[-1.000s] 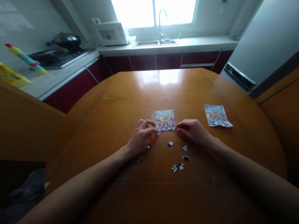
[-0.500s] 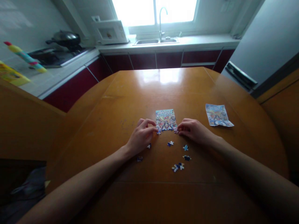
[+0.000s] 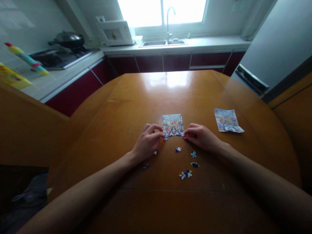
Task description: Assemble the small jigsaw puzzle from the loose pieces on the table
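A mostly assembled jigsaw puzzle [image 3: 173, 123] with a busy, colourful picture lies flat on the table, its near edge uneven with knobs and gaps. At its lower left corner my left hand [image 3: 149, 141] rests with fingers apart, the tips touching a bluish corner piece [image 3: 166, 138]. My right hand [image 3: 200, 136] is closed at the lower right corner, fingertips pinching a small puzzle piece [image 3: 182, 136] against the puzzle's edge. Several loose pieces lie nearer to me: a blue-and-white piece [image 3: 177, 149], a light blue piece [image 3: 193, 154], a dark piece [image 3: 195, 164] and a clustered pair [image 3: 185, 175].
A creased picture sheet [image 3: 227, 120] lies to the right on the wooden table [image 3: 136, 97]. Another loose piece [image 3: 146, 165] is by my left forearm. Beyond the table are a counter with a sink [image 3: 156, 43], a microwave [image 3: 115, 33] and a wok [image 3: 69, 39].
My right hand has shifted slightly left, bringing the pinched piece closer against the puzzle's lower right corner. My left hand stays put.
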`<act>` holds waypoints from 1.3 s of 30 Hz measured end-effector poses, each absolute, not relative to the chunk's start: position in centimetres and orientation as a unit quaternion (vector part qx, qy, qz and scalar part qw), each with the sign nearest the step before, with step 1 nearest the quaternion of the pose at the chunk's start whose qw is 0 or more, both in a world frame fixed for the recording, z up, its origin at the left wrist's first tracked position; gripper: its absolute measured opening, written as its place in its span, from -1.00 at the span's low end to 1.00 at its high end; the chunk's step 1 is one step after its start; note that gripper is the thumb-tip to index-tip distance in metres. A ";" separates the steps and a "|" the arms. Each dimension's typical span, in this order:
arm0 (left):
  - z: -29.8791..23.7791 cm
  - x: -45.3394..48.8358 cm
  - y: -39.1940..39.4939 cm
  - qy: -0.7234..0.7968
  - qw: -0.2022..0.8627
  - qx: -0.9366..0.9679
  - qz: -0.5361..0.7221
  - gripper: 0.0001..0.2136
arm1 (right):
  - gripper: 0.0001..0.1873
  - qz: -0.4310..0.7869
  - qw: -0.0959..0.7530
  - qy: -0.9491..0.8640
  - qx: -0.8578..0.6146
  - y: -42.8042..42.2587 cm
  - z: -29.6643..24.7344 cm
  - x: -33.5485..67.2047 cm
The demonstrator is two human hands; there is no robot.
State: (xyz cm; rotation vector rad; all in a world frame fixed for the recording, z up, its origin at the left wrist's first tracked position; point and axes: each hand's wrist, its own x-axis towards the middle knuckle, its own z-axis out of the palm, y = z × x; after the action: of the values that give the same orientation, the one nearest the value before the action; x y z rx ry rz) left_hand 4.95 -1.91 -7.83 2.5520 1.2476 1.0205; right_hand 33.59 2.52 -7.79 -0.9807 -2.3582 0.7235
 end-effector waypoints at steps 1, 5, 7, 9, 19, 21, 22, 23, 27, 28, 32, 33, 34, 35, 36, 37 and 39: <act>-7.8 5.0 -1.9 0.412 0.061 0.844 0.338 -0.78 | -0.89 0.261 0.240 -0.865 -0.356 2.5 -7.8 33.6; -7.8 5.0 -1.8 0.411 0.059 0.843 0.342 -0.79 | -0.83 0.245 0.221 -0.880 -0.342 2.6 -8.0 33.5; -7.8 5.0 -1.8 0.410 0.057 0.843 0.342 -0.79 | -0.81 0.244 0.214 -0.884 -0.336 2.6 -8.0 33.4; -7.8 5.0 -1.8 0.410 0.057 0.843 0.343 -0.79 | -0.79 0.247 0.223 -0.881 -0.337 2.6 -7.9 33.4; -7.9 4.8 -1.8 0.428 0.048 0.840 0.331 -0.73 | -0.74 0.238 0.229 -0.873 -0.358 2.7 -8.0 33.6; -7.9 4.8 -1.7 0.430 0.047 0.841 0.325 -0.73 | -0.73 0.242 0.241 -0.869 -0.359 2.7 -8.1 33.5; -7.9 4.8 -1.7 0.429 0.047 0.843 0.322 -0.73 | -0.72 0.243 0.248 -0.867 -0.357 2.7 -8.1 33.5; -7.9 4.8 -1.8 0.428 0.048 0.845 0.317 -0.72 | -0.71 0.243 0.251 -0.867 -0.355 2.7 -8.1 33.5; -7.9 4.8 -1.8 0.423 0.049 0.858 0.288 -0.71 | -0.70 0.241 0.237 -0.870 -0.358 2.6 -8.0 33.4; -7.9 4.8 -1.9 0.424 0.048 0.859 0.282 -0.70 | -0.70 0.241 0.233 -0.871 -0.360 2.6 -8.0 33.4; -8.0 4.8 -1.8 0.425 0.046 0.861 0.276 -0.68 | -0.73 0.243 0.234 -0.870 -0.359 2.5 -7.9 33.3; -8.1 4.8 -1.8 0.423 0.045 0.862 0.276 -0.68 | -0.74 0.243 0.234 -0.870 -0.359 2.5 -7.9 33.2; -8.1 4.8 -1.8 0.423 0.045 0.862 0.275 -0.68 | -0.74 0.243 0.233 -0.870 -0.360 2.5 -7.9 33.2; -8.1 4.8 -1.8 0.422 0.045 0.863 0.273 -0.68 | -0.74 0.243 0.230 -0.870 -0.362 2.4 -8.0 33.1; -8.1 4.8 -1.9 0.422 0.045 0.863 0.272 -0.69 | -0.74 0.242 0.227 -0.870 -0.364 2.4 -8.0 33.1; -8.1 4.9 -1.9 0.423 0.046 0.863 0.274 -0.69 | -0.75 0.242 0.227 -0.870 -0.364 2.4 -8.1 33.1; -8.1 4.9 -1.9 0.425 0.051 0.857 0.285 -0.68 | -0.74 0.244 0.240 -0.867 -0.363 2.5 -8.3 33.0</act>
State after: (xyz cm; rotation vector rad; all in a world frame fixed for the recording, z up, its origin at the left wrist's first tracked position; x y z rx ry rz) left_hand 4.86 -1.93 -8.05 2.6093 1.2949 0.8678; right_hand 33.05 2.49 -8.27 -0.9927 -2.3732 0.6675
